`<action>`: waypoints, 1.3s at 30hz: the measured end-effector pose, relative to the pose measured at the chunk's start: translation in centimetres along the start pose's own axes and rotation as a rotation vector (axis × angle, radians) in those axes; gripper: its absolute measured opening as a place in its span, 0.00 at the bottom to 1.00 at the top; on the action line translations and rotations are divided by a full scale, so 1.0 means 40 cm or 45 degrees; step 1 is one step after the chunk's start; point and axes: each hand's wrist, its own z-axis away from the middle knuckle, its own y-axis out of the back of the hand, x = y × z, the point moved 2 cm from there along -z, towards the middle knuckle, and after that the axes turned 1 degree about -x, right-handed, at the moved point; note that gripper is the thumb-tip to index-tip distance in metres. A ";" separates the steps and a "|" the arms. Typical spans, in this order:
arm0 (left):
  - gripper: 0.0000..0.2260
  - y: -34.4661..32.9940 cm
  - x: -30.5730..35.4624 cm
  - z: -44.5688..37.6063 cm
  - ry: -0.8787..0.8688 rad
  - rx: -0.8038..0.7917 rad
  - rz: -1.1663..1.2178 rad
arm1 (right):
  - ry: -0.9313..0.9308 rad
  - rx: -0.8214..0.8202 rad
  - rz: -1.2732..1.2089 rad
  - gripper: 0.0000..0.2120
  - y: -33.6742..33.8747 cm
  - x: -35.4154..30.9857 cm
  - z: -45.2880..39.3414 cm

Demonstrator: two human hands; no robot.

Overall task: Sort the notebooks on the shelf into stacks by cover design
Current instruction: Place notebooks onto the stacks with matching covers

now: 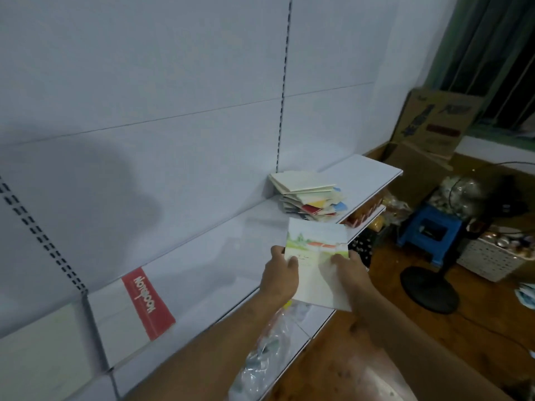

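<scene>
**Handling the Held Notebook**

The thin, landscape-printed paper notebook [317, 263] sat between both hands at the white shelf [202, 256] front edge. Left hand [280, 274] pinched one side, right hand [348, 270] the other. Probably light and floppy; support both edges. The untidy pile of mixed-cover notebooks [309, 196] lay beyond the hands.

Both bare forearms reach forward; the left hand [280, 273] and right hand [348, 272] each grip, fingers curled, side by side.

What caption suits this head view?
Both hands hold a landscape-cover notebook near an unsorted pile.
</scene>
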 end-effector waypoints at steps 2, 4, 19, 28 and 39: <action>0.11 0.031 0.004 -0.059 0.008 0.063 -0.007 | 0.016 -0.022 0.070 0.13 -0.045 -0.042 -0.058; 0.10 0.069 -0.010 -0.106 0.029 0.166 -0.018 | 0.084 -0.061 0.143 0.15 -0.103 -0.073 -0.101; 0.21 0.316 -0.320 -0.108 0.644 0.609 0.111 | 0.384 -0.938 0.656 0.18 -0.641 -0.010 -0.227; 0.28 0.266 -0.371 -0.112 0.895 0.736 0.038 | 0.673 -1.012 1.072 0.23 -0.746 0.060 -0.228; 0.15 0.311 -0.344 -0.062 0.842 0.924 -0.068 | 0.741 -0.920 1.315 0.28 -0.764 0.038 -0.201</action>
